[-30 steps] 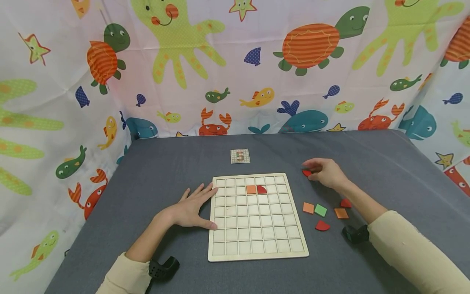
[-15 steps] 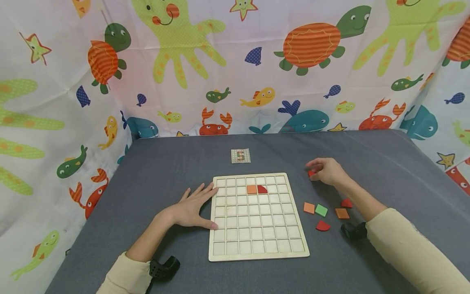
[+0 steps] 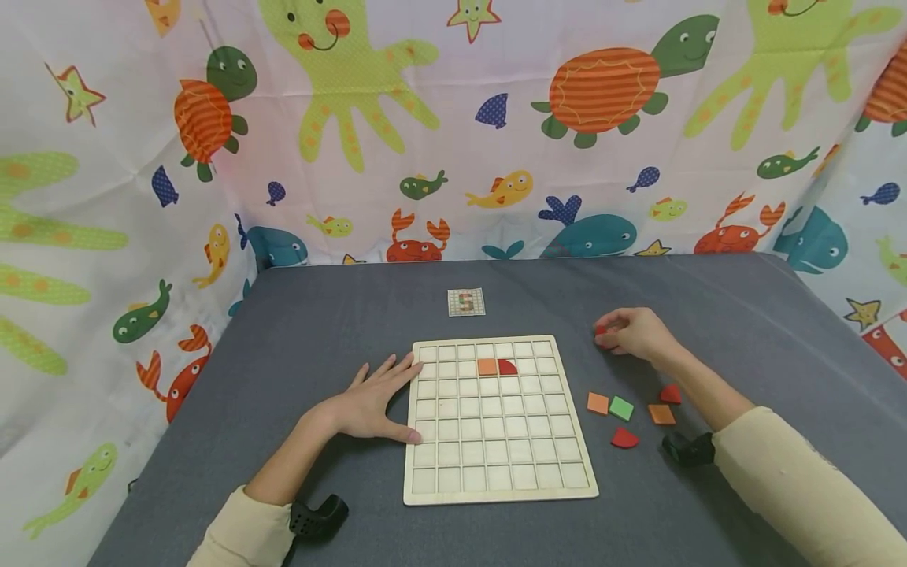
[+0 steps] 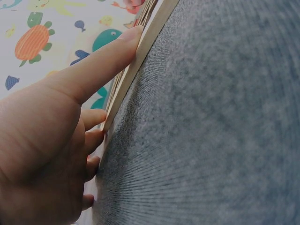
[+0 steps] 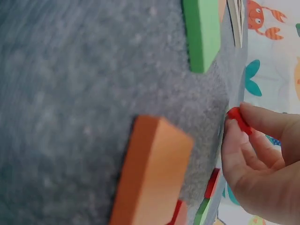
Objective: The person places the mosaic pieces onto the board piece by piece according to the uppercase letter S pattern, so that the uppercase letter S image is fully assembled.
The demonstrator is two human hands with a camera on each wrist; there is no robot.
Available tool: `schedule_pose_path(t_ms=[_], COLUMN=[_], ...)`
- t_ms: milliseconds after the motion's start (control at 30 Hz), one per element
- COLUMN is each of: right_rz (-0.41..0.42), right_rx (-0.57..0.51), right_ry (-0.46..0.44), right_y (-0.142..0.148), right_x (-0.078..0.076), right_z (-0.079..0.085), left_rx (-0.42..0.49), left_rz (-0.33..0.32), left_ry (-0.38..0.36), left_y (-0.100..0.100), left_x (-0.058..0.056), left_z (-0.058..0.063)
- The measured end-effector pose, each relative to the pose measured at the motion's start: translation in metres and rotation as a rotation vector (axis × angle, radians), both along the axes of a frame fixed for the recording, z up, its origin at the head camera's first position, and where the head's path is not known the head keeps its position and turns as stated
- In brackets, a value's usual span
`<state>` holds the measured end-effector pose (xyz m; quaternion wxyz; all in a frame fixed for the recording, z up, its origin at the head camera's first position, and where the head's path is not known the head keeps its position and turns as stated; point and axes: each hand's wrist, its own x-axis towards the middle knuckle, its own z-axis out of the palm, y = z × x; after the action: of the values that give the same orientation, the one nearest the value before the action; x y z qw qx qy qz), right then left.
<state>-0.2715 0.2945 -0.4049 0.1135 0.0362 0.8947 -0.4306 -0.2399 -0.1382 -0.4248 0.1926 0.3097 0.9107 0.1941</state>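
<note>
Plainly, the relation that counts runs sideways: the held red piece (image 5: 239, 121) is off the right edge of the grid board (image 3: 472, 430), roughly level with its far right corner and apart from it, so the board lies to the piece's left and mostly closer to the person. The right hand (image 3: 639, 335) pinches this piece between thumb and fingertips; the left hand (image 3: 372, 400) grips nothing, its fingers and thumb spread along the board's left edge, touching it. The board therefore sits between the two hands, with the left in contact and the right over the far right part of the desk (image 3: 340, 315). Fingers cover much of the held piece, so its long axis cannot be told, nor whether it touches the desk. The board is nearly square, its far edge about parallel to the desk's far edge. On it, an orange square (image 3: 487, 367) and a red quarter-round (image 3: 507, 367) lie side by side in the second row from the far edge, the quarter-round nearer the right hand. Near the board's right edge lie a loose orange tile (image 3: 597, 403) and a green tile (image 3: 621, 408).
</note>
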Motion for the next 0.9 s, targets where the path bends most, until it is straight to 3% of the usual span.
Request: schedule_pose_path(t_ms=[367,567,767,900], right_rz=[-0.059,-0.045,-0.036,-0.03], right_rx=[-0.205,-0.192,-0.265,-0.236], right_ry=[-0.036,-0.027,-0.049,-0.041], right_y=[-0.022,-0.039,-0.056,-0.07], right_x=[0.0,0.0,-0.004,-0.006], right_z=[0.005,0.008,0.007,0.007], left_rx=[0.002,-0.006,-0.002,-0.002], left_rz=[0.001,0.001,-0.002,-0.002], left_ry=[0.004,0.003,0.002,0.005], left_y=[0.001,0.001,0.001,0.001], left_x=[-0.001,-0.001,0.0,0.0], left_z=[-0.001,-0.001,-0.001,-0.001])
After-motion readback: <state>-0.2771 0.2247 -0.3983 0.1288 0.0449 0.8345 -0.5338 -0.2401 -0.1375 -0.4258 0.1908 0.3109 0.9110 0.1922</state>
